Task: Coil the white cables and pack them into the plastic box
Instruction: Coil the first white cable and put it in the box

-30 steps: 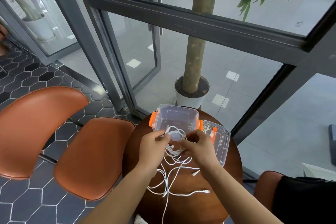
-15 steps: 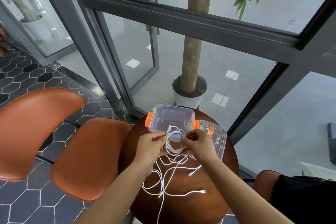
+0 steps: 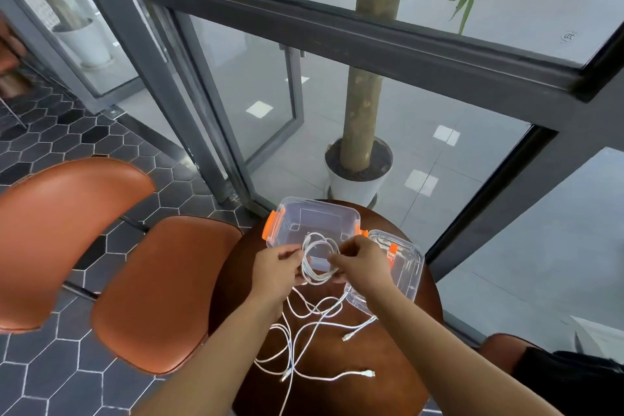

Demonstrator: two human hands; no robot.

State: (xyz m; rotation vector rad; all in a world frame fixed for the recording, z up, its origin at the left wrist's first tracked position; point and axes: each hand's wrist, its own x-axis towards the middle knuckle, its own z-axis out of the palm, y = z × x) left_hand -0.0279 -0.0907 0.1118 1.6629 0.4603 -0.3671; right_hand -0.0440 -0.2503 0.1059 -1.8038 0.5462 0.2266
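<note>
Round table (image 3: 243, 307); orange chairs (image 3: 162, 294); potted tree (image 3: 359, 176).

Small round logo on the window glass (image 3: 570, 36), unreadable, no other text legible

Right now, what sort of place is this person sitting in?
Probably a café or lounge corner: a small round wooden table, orange cushioned chairs, dark hexagon floor tiles, and a potted tree beyond the glass.

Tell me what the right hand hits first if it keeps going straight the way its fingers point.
Probably the coiled white cable that the right hand already pinches, then the left hand just beyond; depth is hard to judge here.
</note>
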